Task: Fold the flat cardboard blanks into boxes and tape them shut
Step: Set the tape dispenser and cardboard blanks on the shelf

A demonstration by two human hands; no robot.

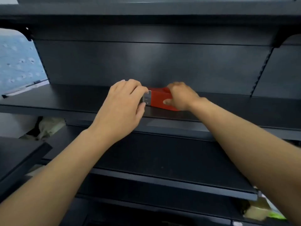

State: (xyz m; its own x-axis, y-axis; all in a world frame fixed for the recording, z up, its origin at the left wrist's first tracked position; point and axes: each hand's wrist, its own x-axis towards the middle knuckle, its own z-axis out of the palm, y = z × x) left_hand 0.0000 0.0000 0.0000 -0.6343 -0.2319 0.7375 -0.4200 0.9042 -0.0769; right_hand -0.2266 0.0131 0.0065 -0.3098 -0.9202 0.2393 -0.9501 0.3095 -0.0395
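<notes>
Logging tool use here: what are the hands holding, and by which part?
A red tool, likely a tape dispenser, on the shelf. The right hand grips its red body; the left hand pinches its metal end plate.

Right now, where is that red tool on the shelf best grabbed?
By its plain red body, from the right end, as the right hand does. The red tool lies flat on the shelf, and its left end carries a metal plate, perhaps sharp, which the left hand pinches.
</notes>
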